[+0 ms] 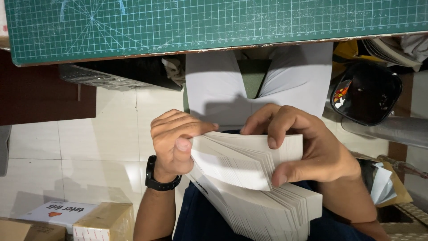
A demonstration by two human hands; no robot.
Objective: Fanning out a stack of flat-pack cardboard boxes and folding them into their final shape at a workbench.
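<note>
Bottom left on the tiled floor, a white box with a red-orange mark [60,211] lies beside a tan taped carton [103,222]. The left hand [174,143], a black watch [157,178] on its wrist, is clamped on the white paper stack [254,187] over the lap; the right hand [303,145] grips the fanned upper sheets. Edges are best kept aligned, thumbs firm. A green cutting mat [214,24] lies above.

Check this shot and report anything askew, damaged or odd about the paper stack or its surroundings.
The white paper stack is fanned and slanted, its sheets stepped rather than flush, between the left hand and right hand. The green cutting mat has a worn, chipped front edge. Nothing looks spilled.
</note>
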